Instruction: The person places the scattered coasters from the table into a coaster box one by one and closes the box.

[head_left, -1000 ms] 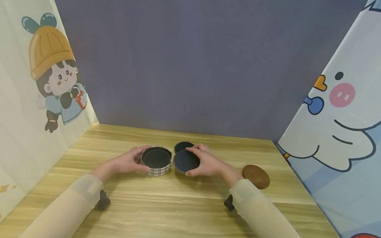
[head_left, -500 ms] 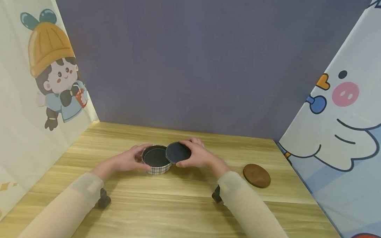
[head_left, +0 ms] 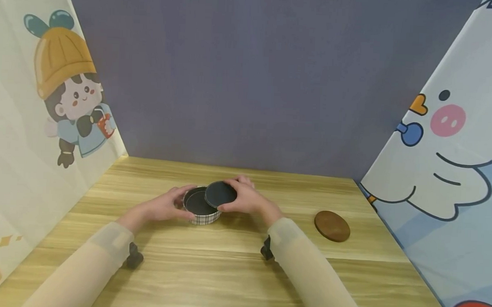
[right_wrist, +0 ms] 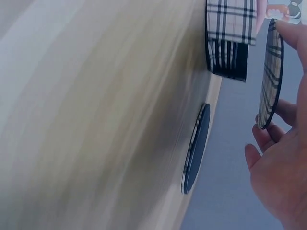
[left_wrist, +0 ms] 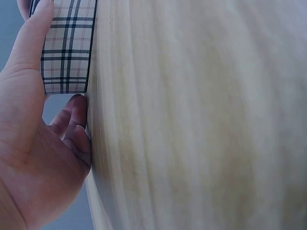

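Note:
A round plaid box point(head_left: 203, 217) with a dark inside stands on the wooden table point(head_left: 225, 270). My left hand point(head_left: 178, 204) grips its left wall, thumb in front and fingers behind. The left wrist view shows the thumb along the plaid wall point(left_wrist: 67, 48). My right hand point(head_left: 240, 198) pinches a dark round disc point(head_left: 220, 194) by its edge and holds it tilted over the box's right rim. In the right wrist view this disc point(right_wrist: 269, 72) shows a plaid face and hangs clear of the box point(right_wrist: 228, 38).
A brown round disc point(head_left: 332, 226) lies on the table at the right. Another dark disc point(right_wrist: 196, 148) lies flat on the table past the box, hidden behind my right hand in the head view. Cartoon-printed panels stand on both sides, and a grey wall closes off the back.
My right hand lifted the dark disc off the table and carried it left, over the box's rim. The left hand kept its hold on the box.

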The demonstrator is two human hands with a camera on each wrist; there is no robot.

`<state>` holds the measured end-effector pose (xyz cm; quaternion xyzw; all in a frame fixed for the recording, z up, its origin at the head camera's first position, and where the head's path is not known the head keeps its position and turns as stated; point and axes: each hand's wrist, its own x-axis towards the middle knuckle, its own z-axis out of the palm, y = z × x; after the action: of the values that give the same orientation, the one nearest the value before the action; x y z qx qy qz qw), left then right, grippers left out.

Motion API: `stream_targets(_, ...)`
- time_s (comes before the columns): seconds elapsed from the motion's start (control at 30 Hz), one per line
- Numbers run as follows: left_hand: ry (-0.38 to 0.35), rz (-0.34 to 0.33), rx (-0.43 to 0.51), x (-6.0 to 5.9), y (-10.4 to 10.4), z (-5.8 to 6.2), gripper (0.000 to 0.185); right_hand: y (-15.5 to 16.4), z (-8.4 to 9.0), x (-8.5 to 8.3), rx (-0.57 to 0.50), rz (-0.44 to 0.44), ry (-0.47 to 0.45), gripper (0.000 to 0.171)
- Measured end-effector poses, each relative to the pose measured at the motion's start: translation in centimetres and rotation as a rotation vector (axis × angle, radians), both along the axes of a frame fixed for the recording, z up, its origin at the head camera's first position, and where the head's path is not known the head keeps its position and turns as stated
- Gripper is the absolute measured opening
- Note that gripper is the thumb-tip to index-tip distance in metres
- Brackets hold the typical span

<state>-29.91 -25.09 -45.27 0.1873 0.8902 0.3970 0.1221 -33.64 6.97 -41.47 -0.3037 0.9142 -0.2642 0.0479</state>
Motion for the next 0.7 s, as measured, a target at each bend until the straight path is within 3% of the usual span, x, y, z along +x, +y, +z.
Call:
stream_targets(0.37,0.028,-0.002,-0.021,0.2,-0.1,0.2,0.108,-2.1,-0.7,0.1,-0.003,0.017,-0.018,0.100)
stream_targets(0.7,0.009,-0.012,-0.014,0.6,-0.1,0.4,0.107,-3.4,-1.4,0.3,0.004,0.047,-0.022,0.097)
